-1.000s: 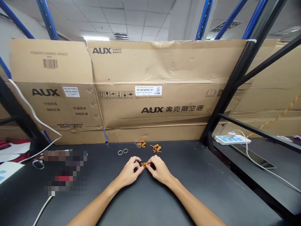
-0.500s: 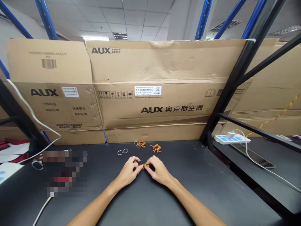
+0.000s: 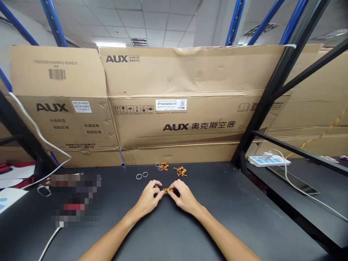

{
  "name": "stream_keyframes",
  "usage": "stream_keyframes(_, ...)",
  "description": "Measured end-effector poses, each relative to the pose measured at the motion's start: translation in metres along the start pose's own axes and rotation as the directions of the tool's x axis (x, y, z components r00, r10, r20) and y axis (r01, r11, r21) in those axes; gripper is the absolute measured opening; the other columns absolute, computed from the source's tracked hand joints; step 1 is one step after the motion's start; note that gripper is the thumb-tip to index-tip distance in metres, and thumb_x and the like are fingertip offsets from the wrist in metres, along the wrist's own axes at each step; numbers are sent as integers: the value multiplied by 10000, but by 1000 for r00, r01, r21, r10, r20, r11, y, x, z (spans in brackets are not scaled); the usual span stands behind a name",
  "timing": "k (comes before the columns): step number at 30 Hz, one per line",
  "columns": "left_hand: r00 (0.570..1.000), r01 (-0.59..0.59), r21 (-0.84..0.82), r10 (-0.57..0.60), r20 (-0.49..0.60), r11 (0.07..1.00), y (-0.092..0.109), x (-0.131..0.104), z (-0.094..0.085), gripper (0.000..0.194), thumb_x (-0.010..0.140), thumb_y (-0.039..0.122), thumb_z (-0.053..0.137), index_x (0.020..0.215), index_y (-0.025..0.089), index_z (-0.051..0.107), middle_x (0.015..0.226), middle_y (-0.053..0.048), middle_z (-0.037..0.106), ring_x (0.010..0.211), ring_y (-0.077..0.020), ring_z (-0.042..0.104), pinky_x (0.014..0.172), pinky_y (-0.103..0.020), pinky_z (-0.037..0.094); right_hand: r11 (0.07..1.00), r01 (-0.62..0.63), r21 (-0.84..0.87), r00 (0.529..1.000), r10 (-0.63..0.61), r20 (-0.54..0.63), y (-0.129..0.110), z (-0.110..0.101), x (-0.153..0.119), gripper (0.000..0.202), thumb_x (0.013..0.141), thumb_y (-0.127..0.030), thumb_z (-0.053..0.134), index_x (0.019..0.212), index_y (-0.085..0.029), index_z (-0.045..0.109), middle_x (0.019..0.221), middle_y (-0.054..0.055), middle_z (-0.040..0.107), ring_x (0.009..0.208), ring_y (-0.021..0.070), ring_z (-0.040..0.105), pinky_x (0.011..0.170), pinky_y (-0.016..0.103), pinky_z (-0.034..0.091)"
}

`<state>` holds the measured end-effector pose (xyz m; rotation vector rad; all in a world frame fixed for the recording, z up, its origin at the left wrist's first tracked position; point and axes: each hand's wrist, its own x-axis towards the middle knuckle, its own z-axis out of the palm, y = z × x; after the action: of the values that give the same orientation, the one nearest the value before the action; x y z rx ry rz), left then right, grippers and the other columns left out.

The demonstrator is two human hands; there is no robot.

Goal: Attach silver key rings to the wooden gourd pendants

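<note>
Between my two hands, low over the black table (image 3: 217, 224), is a small glossy brown beaded charm (image 3: 168, 190). My right hand (image 3: 182, 195) pinches its right end between thumb and fingers. My left hand (image 3: 149, 196) has its thumb and fingertips curled in at the charm's left end; its grip there is partly hidden. Just beyond the hands lie two brown bead clusters, a right one (image 3: 181, 171) and a left one (image 3: 164, 166) with metal rings beside it. Two loose silver rings, one (image 3: 139, 176) and another (image 3: 145, 174), lie beyond my left hand.
Large cardboard boxes (image 3: 174, 79) form a wall behind the table. A blurred-out patch (image 3: 76, 199) and a white cable (image 3: 49, 241) are at the left. Past the black rack post (image 3: 240, 159), a white power strip (image 3: 268, 161) and a dark flat panel (image 3: 293, 180) lie at right.
The charm shows slightly more between my fingertips. Both hands stay almost in place, and the rings and bead clusters have not moved.
</note>
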<state>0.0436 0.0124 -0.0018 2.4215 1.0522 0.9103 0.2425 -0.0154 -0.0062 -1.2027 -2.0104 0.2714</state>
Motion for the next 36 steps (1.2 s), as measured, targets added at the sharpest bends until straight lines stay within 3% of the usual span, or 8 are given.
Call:
stream_keyframes(5, 992, -116, -29, 118, 48, 993, 1, -1, -2, 259, 931, 237, 446, 823, 182, 675, 1139, -82, 555, 974, -187, 543, 893, -335, 469, 989, -110, -96, 994, 110, -2, 7, 3, 1, 68, 867, -227, 534, 816, -206, 574, 831, 26, 627, 806, 189, 548, 730, 307, 414)
stream_keyframes(10, 972, -201, 7, 198, 128, 980, 5, -1, -8, 232, 929, 243, 475, 833, 206, 683, 1179, -64, 531, 986, -191, 521, 907, -341, 450, 980, -136, -144, 991, 137, -8, 6, 2, 2, 63, 860, -218, 541, 808, -210, 575, 825, 23, 638, 812, 194, 556, 728, 308, 408)
stream_keyframes(14, 972, -185, 70, 172, 162, 980, 4, -1, -12, 218, 917, 275, 502, 800, 217, 676, 1162, -49, 539, 998, -200, 524, 912, -366, 438, 986, -114, -123, 993, 115, -4, 5, 1, 1, 52, 855, -198, 551, 809, -208, 572, 833, 24, 638, 815, 192, 560, 733, 305, 419)
stream_keyframes(17, 992, -104, 130, 93, 87, 986, 0, -2, -12, 209, 904, 295, 513, 774, 208, 652, 1129, -52, 550, 1011, -211, 537, 916, -387, 433, 989, -82, -127, 997, 82, -5, 6, 1, 1, 45, 875, -211, 547, 843, -211, 579, 857, 26, 642, 833, 195, 557, 749, 310, 426)
stream_keyframes(23, 997, -82, 221, 80, 18, 972, -4, -3, -8, 156, 888, 275, 515, 1010, 221, 597, 1127, -73, 545, 1013, -234, 548, 869, -398, 446, 975, -41, -220, 999, 37, -20, 8, 1, 1, 162, 867, -254, 577, 1023, -209, 568, 1017, 60, 616, 939, 221, 545, 779, 324, 426)
stream_keyframes(29, 975, -185, 229, 150, 163, 956, 12, -4, -11, 137, 919, 288, 485, 932, 216, 600, 945, -44, 608, 886, -211, 563, 812, -366, 450, 970, 0, -241, 997, 20, 81, 2, -1, 0, 122, 889, -247, 511, 811, -199, 591, 818, 36, 619, 819, 188, 559, 754, 312, 419)
stream_keyframes(32, 980, -169, 247, 136, 146, 954, 11, -4, -11, 238, 914, 351, 503, 1089, 217, 594, 1131, -73, 608, 1048, -241, 550, 909, -400, 432, 964, -16, -266, 992, 49, 118, 4, 0, 0, 232, 877, -327, 545, 1059, -199, 612, 1093, 82, 626, 1033, 225, 544, 881, 364, 412)
stream_keyframes(36, 990, -90, 316, 49, 134, 945, -3, -4, -7, 458, 898, 458, 498, 1265, 185, 525, 1349, -120, 511, 1244, -289, 457, 1052, -468, 335, 948, -86, -307, 972, 147, 181, 11, 1, 0, 514, 908, -472, 466, 1323, -170, 490, 1417, 126, 433, 1326, 274, 345, 1089, 443, 253)
